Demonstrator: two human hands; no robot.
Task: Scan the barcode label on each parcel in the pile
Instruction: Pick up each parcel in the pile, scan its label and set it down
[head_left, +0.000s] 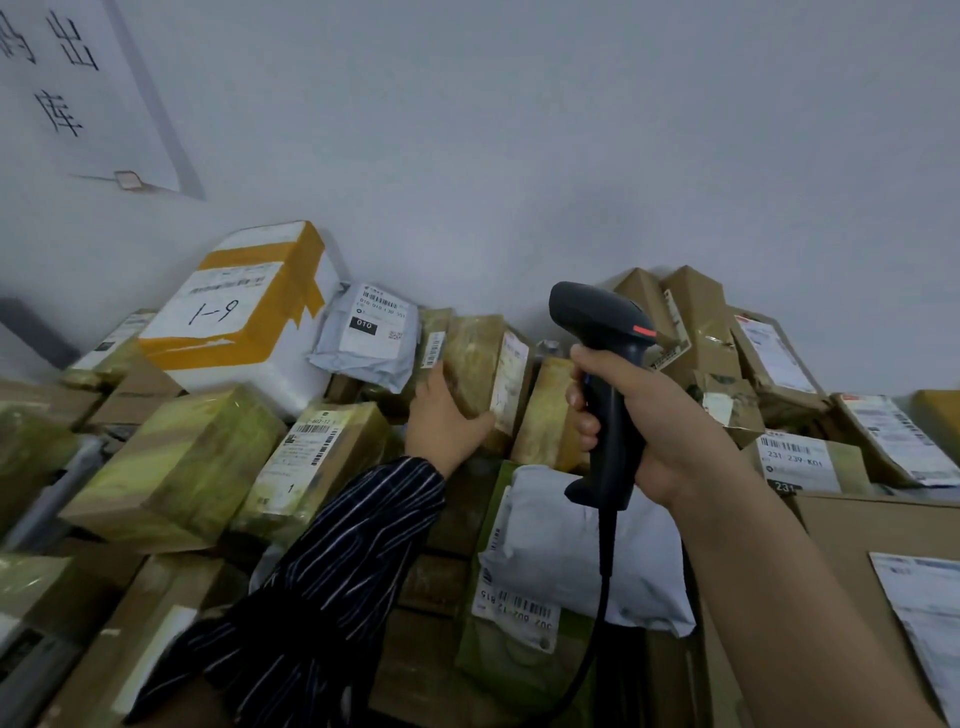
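My left hand grips the taped parcel at frame centre; right hand wraps the scanner just right of it. Its label faces sideways, so I may scan a neighbour's barcode instead.

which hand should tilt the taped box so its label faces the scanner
Left. The left hand grips the taped box, its label on the side; the right hand is wrapped round the scanner.

Black handheld barcode scanner, one; grey plastic mailer bags, two; orange-taped white foam box, one; brown cardboard parcels, over a dozen.
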